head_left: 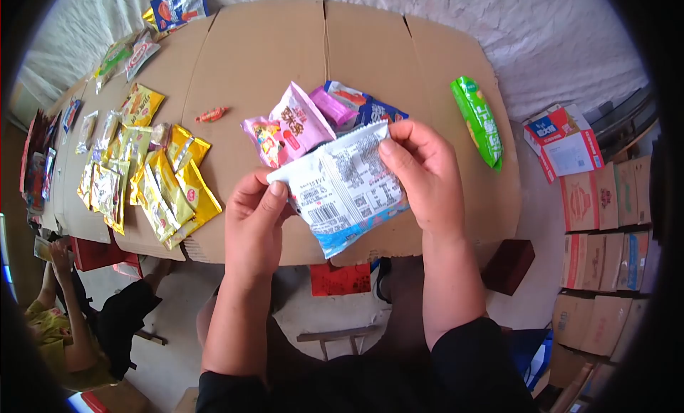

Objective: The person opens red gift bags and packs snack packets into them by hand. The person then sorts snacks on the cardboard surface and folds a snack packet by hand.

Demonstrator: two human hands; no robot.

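A white and blue snack packet (347,189) hangs between my two hands, its printed back with a barcode facing me. My left hand (258,217) pinches its upper left corner, and my right hand (427,174) grips the upper right corner. Just behind it on the cardboard-covered table (263,50) lie a pink packet (296,124), a purple packet (333,108) and a dark blue packet (367,103), each partly covered. A small red packet (211,114) lies left of these.
Several yellow packets (171,192) are heaped on the table's left part. A green packet (476,121) lies near the right edge. Cardboard boxes (588,210) stand on the right. At the lower left sits another person (68,335), holding something small.
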